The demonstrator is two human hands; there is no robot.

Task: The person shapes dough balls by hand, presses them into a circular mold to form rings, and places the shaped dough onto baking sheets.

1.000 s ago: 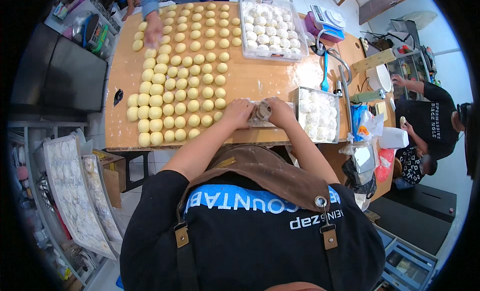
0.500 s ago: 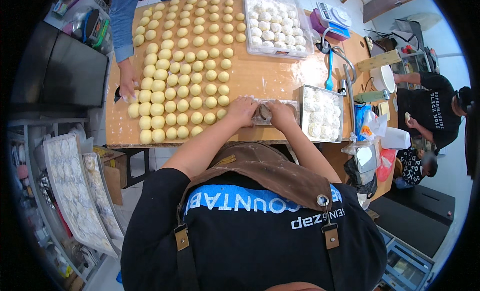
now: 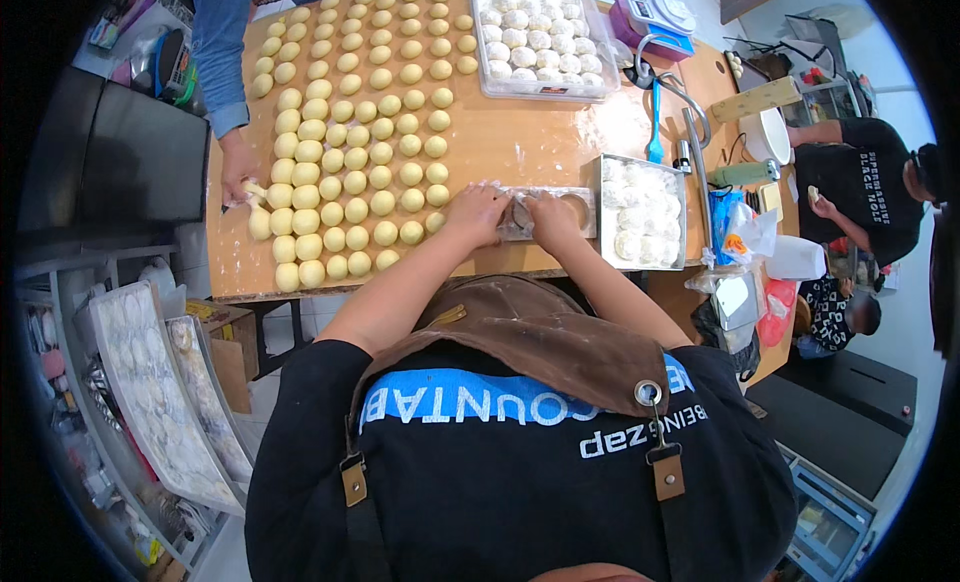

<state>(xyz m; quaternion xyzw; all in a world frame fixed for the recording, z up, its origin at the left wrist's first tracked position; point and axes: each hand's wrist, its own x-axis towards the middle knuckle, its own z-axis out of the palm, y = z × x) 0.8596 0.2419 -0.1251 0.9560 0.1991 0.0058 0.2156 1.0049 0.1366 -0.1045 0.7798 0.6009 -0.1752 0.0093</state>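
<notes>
Your left hand [image 3: 482, 214] and right hand [image 3: 550, 224] meet at the pale tray [image 3: 589, 231] on the bench [image 3: 520, 142], beside the metal tin [image 3: 682, 222] (grip too hidden to tell); best keep the tray flat, pressure even.

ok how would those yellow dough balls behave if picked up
The yellow dough balls are probably soft and stretchy: two draw out into necks at a co-worker's hand. They may cling together, since several near it touch. Being round, they could roll if nudged.
</notes>
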